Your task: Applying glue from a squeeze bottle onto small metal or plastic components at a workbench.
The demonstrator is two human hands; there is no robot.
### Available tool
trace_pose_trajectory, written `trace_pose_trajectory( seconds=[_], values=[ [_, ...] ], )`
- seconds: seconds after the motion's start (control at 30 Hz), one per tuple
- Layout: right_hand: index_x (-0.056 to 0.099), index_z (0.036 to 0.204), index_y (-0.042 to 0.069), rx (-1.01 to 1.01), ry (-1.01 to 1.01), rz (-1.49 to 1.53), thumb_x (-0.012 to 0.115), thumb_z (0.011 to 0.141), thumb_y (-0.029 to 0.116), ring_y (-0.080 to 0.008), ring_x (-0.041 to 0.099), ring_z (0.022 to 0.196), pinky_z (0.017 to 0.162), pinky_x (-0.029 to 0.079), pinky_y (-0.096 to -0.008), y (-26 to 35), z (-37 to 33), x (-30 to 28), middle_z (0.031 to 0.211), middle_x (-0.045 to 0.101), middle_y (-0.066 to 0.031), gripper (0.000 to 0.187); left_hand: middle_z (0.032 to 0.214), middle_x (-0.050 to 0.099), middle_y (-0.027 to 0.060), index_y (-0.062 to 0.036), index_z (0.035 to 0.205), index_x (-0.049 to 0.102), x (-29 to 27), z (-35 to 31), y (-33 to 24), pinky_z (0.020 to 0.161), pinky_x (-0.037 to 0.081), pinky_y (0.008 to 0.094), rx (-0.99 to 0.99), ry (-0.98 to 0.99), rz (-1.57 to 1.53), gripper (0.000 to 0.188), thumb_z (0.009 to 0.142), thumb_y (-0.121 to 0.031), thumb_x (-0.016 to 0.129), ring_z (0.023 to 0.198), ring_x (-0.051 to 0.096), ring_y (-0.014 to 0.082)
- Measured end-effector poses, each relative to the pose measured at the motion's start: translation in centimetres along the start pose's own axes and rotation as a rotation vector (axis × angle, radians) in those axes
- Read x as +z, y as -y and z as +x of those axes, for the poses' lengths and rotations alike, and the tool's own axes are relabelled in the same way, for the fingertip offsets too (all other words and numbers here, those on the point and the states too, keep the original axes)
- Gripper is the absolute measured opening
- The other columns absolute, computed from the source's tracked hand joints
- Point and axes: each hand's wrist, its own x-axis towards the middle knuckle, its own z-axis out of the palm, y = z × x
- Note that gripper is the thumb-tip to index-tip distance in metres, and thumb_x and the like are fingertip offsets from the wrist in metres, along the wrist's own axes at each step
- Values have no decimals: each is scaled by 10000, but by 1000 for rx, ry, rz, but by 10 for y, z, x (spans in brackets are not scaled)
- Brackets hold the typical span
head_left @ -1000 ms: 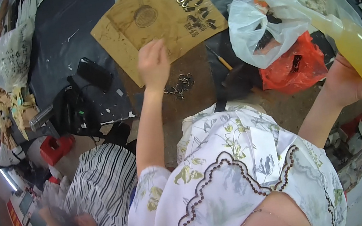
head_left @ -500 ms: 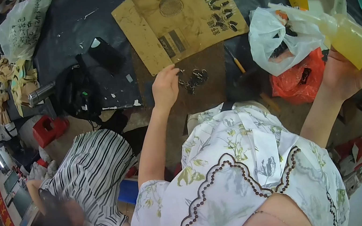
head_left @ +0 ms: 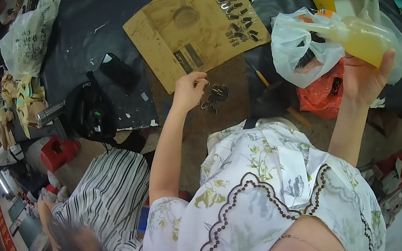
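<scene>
My right hand (head_left: 363, 80) grips a translucent squeeze bottle (head_left: 363, 39) of yellow liquid, tilted with its nozzle toward the left, over a white plastic bag (head_left: 284, 54). My left hand (head_left: 189, 92) is closed in a pinch at the lower edge of a flat brown cardboard piece (head_left: 158, 53). Whatever its fingertips hold is too small to make out. Just right of these fingers lies a pile of small dark metal buckles (head_left: 218, 95). More small metal pieces (head_left: 229, 3) stand in rows along the right part of the cardboard.
A red plastic bag (head_left: 320, 98) sits below the white one. An awl-like tool with a wooden handle (head_left: 261, 78) lies beside the work board (head_left: 232, 76). To the left are a phone (head_left: 118, 70), a black bag (head_left: 88, 114) and a metal flask (head_left: 50, 114). A person in stripes (head_left: 111, 192) sits at left.
My right hand has brought the bottle a little leftward, and its nozzle now points more to the left. My left hand stays near the buckle pile. The neighbouring person's hands have moved onto their head.
</scene>
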Motion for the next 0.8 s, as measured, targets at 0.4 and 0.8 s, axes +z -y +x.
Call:
trace_pose_trajectory(
  seconds=[0.4, 0.8],
  values=[
    [486, 1079, 46, 374, 6, 232, 572, 805, 294, -217, 551, 957, 800, 472, -365, -30, -3, 3, 1060, 552, -80, 380, 1087, 511, 196, 90, 1103, 455, -4, -12, -108, 828, 481, 262, 87, 115, -1195, 275, 839, 17, 435, 1011, 530, 249],
    [431, 1161, 57, -254, 97, -148, 570, 779, 390, -234, 469, 1074, 916, 363, -404, -11, -17, 33, 1142, 490, -89, 526, 821, 599, 108, 30, 923, 550, -1, -33, -186, 694, 499, 257, 290, -148, -1231, 140, 784, 13, 552, 732, 597, 163]
  ],
)
